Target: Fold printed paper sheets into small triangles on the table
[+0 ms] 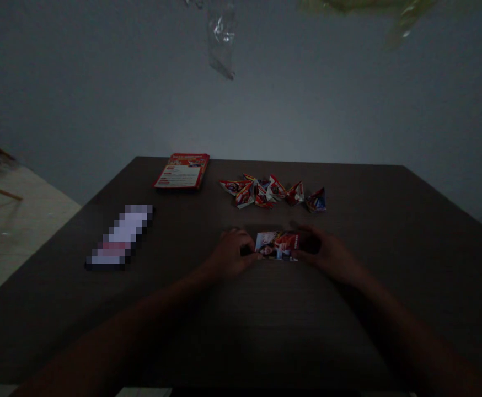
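A small printed paper piece [277, 245], red with pictures, lies flat on the dark wooden table [266, 320]. My left hand [231, 253] is curled at its left edge, fingers pinched on it. At the right edge rests my right hand [326, 252], fingers bent and pressing on the paper. Just beyond the hands sits a row of several small folded paper shapes [272, 192] in the same red print.
A stack of red printed leaflets [182, 171] lies at the back left of the table. A flat, blurred-out rectangular object [120, 236] rests on the left side. A pale wall stands behind; a light floor shows at left.
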{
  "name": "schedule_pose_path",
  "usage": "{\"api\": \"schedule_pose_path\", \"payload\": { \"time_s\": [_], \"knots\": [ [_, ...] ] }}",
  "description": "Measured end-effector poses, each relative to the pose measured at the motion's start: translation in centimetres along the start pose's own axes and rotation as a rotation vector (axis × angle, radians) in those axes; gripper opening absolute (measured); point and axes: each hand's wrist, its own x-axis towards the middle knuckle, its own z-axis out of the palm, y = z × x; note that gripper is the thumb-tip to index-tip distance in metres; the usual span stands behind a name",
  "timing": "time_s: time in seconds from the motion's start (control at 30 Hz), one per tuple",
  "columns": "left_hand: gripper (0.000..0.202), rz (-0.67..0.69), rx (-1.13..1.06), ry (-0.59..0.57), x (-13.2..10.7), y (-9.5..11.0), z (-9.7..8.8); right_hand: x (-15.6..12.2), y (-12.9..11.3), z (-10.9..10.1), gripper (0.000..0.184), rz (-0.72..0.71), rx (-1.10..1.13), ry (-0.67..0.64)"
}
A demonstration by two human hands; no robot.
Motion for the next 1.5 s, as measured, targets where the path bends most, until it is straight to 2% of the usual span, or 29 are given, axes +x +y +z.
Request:
{"api": "schedule_pose_path", "payload": {
  "time_s": [0.17,0.3,0.47,0.67,0.8,0.93,1.07,1.2,1.37,1.43,1.5],
  "knots": [
    [0.033,-0.138,-0.259,0.039,-0.3,0.1,0.5,0.2,-0.9,1.1,0.041,-0.076,0.291,0.049],
    [0.036,-0.103,-0.4,0.023,-0.5,0.6,0.4,0.2,-1.5,1.8,0.03,-0.076,0.444,0.088],
    [0.042,0.02,-0.577,-0.014,-0.7,0.7,-0.5,-0.5,-1.8,1.5,0.024,-0.158,0.342,0.072],
    [0.04,-0.055,-0.862,0.079,0.2,0.5,0.3,-1.4,-3.0,1.0,0.018,-0.419,0.125,-0.105],
    [0.035,-0.116,-0.874,0.091,0.7,1.2,0.8,-1.6,-3.5,1.0,0.013,-0.559,0.047,-0.158],
    [0.035,-0.158,-0.848,0.027,0.7,1.6,0.8,-1.7,-3.6,1.1,0.009,-0.616,0.054,-0.124],
    [0.021,-0.131,-0.82,-0.043,0.5,1.6,1.0,-1.4,-3.7,1.1,0.006,-0.61,0.098,-0.033],
    [0.02,-0.131,-0.86,0.029,0.1,1.9,1.3,-1.1,-3.5,1.4,0.007,-0.514,0.17,0.123],
    [0.018,-0.157,-0.887,0.085,-0.2,2.2,1.3,-1.1,-2.7,2.3,0.015,-0.395,0.293,0.141],
    [0.017,-0.181,-0.853,0.152,-0.2,2.4,1.3,-1.2,-2.5,2.5,0.029,-0.372,0.329,0.15],
    [0.017,-0.206,-0.842,0.246,-0.1,2.5,1.1,-1.3,-2.5,2.6,0.054,-0.378,0.368,0.121]
  ]
}}
